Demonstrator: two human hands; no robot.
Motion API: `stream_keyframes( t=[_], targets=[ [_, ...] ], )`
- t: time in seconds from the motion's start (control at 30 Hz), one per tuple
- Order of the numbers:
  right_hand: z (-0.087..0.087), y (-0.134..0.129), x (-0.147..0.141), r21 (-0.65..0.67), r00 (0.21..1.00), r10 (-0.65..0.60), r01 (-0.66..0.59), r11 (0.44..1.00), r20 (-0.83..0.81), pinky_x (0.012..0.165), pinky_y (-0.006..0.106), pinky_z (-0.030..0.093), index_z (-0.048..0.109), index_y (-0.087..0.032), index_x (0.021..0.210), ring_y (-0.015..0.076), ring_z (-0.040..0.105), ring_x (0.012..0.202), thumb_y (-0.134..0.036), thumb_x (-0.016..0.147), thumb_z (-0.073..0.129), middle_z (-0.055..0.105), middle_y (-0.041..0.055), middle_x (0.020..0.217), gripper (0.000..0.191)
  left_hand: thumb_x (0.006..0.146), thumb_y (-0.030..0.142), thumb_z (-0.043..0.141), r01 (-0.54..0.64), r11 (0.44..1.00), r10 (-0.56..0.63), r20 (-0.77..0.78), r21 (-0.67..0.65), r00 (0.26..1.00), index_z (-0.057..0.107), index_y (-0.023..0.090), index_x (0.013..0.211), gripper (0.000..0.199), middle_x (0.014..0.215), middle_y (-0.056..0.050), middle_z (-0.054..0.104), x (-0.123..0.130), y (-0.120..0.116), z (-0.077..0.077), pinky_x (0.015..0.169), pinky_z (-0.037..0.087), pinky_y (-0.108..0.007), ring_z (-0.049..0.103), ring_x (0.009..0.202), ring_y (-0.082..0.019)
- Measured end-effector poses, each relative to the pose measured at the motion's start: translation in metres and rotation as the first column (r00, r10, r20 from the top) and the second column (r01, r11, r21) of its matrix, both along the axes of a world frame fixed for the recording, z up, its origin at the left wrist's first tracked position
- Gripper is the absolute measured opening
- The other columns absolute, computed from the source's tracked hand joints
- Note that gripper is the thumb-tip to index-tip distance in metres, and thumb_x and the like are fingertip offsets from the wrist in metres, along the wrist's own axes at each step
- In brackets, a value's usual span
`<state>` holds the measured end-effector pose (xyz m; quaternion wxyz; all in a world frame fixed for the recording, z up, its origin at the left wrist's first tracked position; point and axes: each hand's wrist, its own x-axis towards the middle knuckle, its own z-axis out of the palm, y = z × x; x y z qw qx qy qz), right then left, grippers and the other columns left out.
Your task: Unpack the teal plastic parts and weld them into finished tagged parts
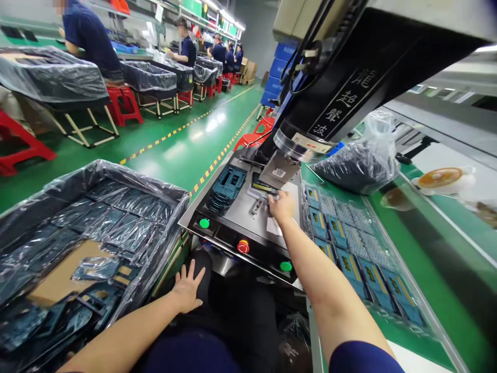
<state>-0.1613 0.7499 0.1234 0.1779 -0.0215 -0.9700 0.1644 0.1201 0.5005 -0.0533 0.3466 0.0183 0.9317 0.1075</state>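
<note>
My left hand (pixel 188 288) lies on my dark trouser leg with its fingers spread, holding nothing. My right hand (pixel 283 206) reaches to the fixture under the machine's metal head (pixel 280 168). Its fingers are bent together at the near edge of a dark part with a yellow strip (pixel 263 184), which sits in the fixture. Whether the fingertips grip the part is hidden. A stack of dark blue-green plastic frames (pixel 227 187) stands on the left of the metal worktop (pixel 240 211).
Green buttons and a red emergency button (pixel 243 246) line the machine's front. At left is a plastic-lined bin (pixel 182 194) of parts; at right, a clear tray (pixel 407 282) with several parts. A bulging plastic bag (pixel 359 160) sits behind. People in dark blue work along the far benches.
</note>
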Motion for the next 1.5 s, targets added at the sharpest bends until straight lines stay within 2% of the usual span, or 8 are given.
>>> stream_keyframes(
  t=[0.33, 0.63, 0.87, 1.03, 1.13, 1.27, 1.37, 1.5],
  targets=[
    [-0.012, 0.005, -0.034, 0.072, 0.999, 0.046, -0.045, 0.996, -0.015, 0.102, 0.041, 0.038, 0.073, -0.014, 0.106, 0.0289, 0.053, 0.112, -0.034, 0.080, 0.062, 0.061, 0.0158, 0.114, 0.035, 0.067, 0.046, 0.070, -0.002, 1.000, 0.001, 0.012, 0.022, 1.000, 0.005, 0.029, 0.156, 0.112, 0.163, -0.018, -0.012, -0.005, -0.002, 0.000, 0.110, 0.014, -0.068, 0.003, 0.145, -0.053],
    [-0.014, 0.008, -0.017, 0.094, 0.976, 0.157, -0.144, 0.985, -0.153, 0.094, 0.043, 0.044, 0.075, -0.017, 0.095, 0.0274, 0.056, 0.102, -0.036, 0.085, 0.053, 0.065, 0.0141, 0.107, 0.031, 0.066, 0.046, 0.071, -0.024, 0.998, 0.024, 0.007, 0.065, 1.000, 0.007, 0.028, 0.156, 0.112, 0.163, -0.017, -0.013, -0.004, -0.006, -0.003, 0.110, 0.011, -0.070, 0.002, 0.145, -0.053],
    [0.005, 0.031, 0.055, 0.123, 0.886, 0.359, -0.338, 0.933, -0.294, 0.095, 0.043, 0.047, 0.072, -0.015, 0.090, 0.0275, 0.062, 0.101, -0.036, 0.088, 0.053, 0.070, 0.0150, 0.104, 0.028, 0.065, 0.045, 0.072, -0.110, 0.983, 0.113, -0.017, 0.146, 0.993, 0.019, 0.027, 0.156, 0.107, 0.163, -0.016, -0.009, -0.001, -0.013, -0.002, 0.114, 0.016, -0.062, 0.007, 0.146, -0.049],
    [0.022, 0.030, 0.151, -0.177, 0.924, 0.304, -0.347, 0.921, -0.230, 0.088, 0.038, 0.050, 0.072, -0.020, 0.097, 0.0241, 0.066, 0.092, -0.045, 0.089, 0.056, 0.073, 0.0092, 0.097, 0.031, 0.083, 0.043, 0.056, -0.259, 0.846, 0.370, -0.165, 0.466, 0.914, 0.055, 0.009, 0.134, 0.062, 0.144, -0.021, 0.049, -0.013, -0.015, 0.029, 0.114, 0.031, -0.043, 0.043, 0.137, -0.031],
    [0.019, 0.026, 0.195, -0.543, 0.965, 0.263, -0.216, 0.812, 0.010, 0.075, 0.034, 0.052, 0.074, -0.020, 0.091, 0.0211, 0.066, 0.078, -0.054, 0.083, 0.062, 0.074, 0.0057, 0.084, 0.037, 0.085, 0.047, 0.056, -0.322, 0.580, 0.584, -0.106, 0.748, 0.805, 0.065, 0.015, 0.117, 0.046, 0.119, -0.015, 0.068, -0.026, -0.007, 0.068, 0.102, 0.045, -0.039, 0.063, 0.112, -0.026],
    [-0.004, 0.014, 0.227, -0.875, 0.885, 0.345, 0.128, 0.468, 0.314, 0.061, 0.028, 0.049, 0.073, -0.017, 0.083, 0.0155, 0.060, 0.063, -0.060, 0.066, 0.076, 0.070, 0.0032, 0.073, 0.045, 0.084, 0.052, 0.059, -0.357, 0.259, 0.648, 0.112, 0.898, 0.754, 0.065, 0.017, 0.112, 0.046, 0.110, -0.011, 0.070, -0.037, 0.013, 0.120, 0.089, 0.050, -0.034, 0.066, 0.100, -0.021],
    [-0.022, 0.004, 0.240, -0.912, 0.828, 0.407, 0.274, 0.305, 0.386, 0.056, 0.025, 0.047, 0.071, -0.017, 0.078, 0.0118, 0.056, 0.056, -0.057, 0.058, 0.083, 0.067, 0.0009, 0.067, 0.047, 0.080, 0.051, 0.064, -0.413, 0.205, 0.583, 0.229, 0.887, 0.780, 0.066, 0.014, 0.110, 0.048, 0.096, -0.008, 0.071, -0.038, 0.026, 0.139, 0.074, 0.049, -0.029, 0.064, 0.081, -0.016],
    [-0.040, 0.000, 0.252, -0.925, 0.799, 0.472, 0.277, 0.260, 0.372, 0.056, 0.025, 0.049, 0.070, -0.017, 0.078, 0.0113, 0.057, 0.057, -0.054, 0.060, 0.083, 0.066, 0.0006, 0.067, 0.043, 0.069, 0.043, 0.076, -0.464, 0.258, 0.555, 0.263, 0.847, 0.789, 0.066, 0.011, 0.109, 0.052, 0.088, -0.006, 0.069, -0.030, 0.033, 0.137, 0.075, 0.048, -0.029, 0.061, 0.076, -0.014]
  ],
)
